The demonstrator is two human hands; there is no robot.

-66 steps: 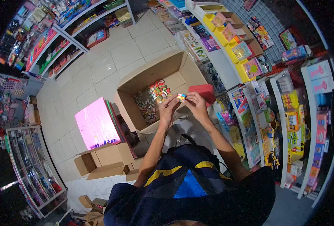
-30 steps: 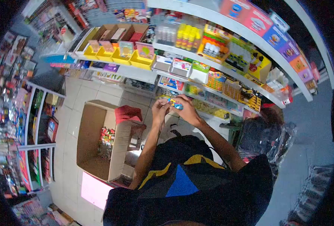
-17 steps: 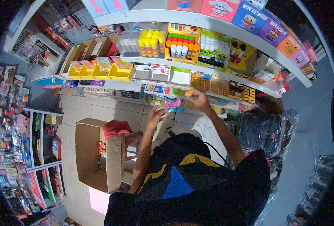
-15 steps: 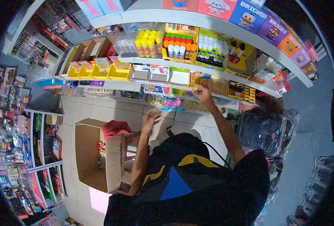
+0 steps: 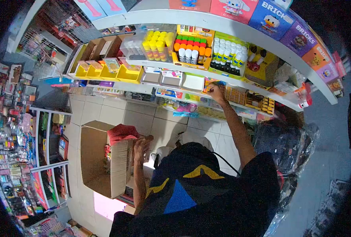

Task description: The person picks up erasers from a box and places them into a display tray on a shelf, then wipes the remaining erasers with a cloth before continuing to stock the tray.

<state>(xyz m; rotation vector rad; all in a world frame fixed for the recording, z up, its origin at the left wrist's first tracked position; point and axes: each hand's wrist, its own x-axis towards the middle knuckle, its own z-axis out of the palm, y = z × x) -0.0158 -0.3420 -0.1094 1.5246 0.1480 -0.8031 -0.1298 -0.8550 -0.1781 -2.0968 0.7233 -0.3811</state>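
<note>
My right hand [image 5: 216,93] is at the front of a colourful display box [image 5: 219,83] on the shelf. Its fingers are bent together at the box; whatever they hold is too small to make out. My left hand [image 5: 142,145] is low beside the red cloth [image 5: 122,134], which hangs over the edge of a cardboard carton [image 5: 104,128]. The left fingers look loosely apart, with nothing visible in them. Right of the display box stand a box of small orange-brown items [image 5: 235,95] and a black-and-yellow box [image 5: 261,103].
Above are glue sticks [image 5: 191,51], white-capped bottles [image 5: 227,55] and yellow-capped tubs [image 5: 158,43]. Yellow bins [image 5: 128,74] and a white tray [image 5: 192,82] line the shelf left of my right hand. Plastic-wrapped black goods [image 5: 280,146] stand at the right. Shelving [image 5: 51,166] lines the left.
My left hand has moved down and left, away from the shelf to beside the red cloth. My right hand stays near the display box, its fingers more bent. The view has shifted slightly.
</note>
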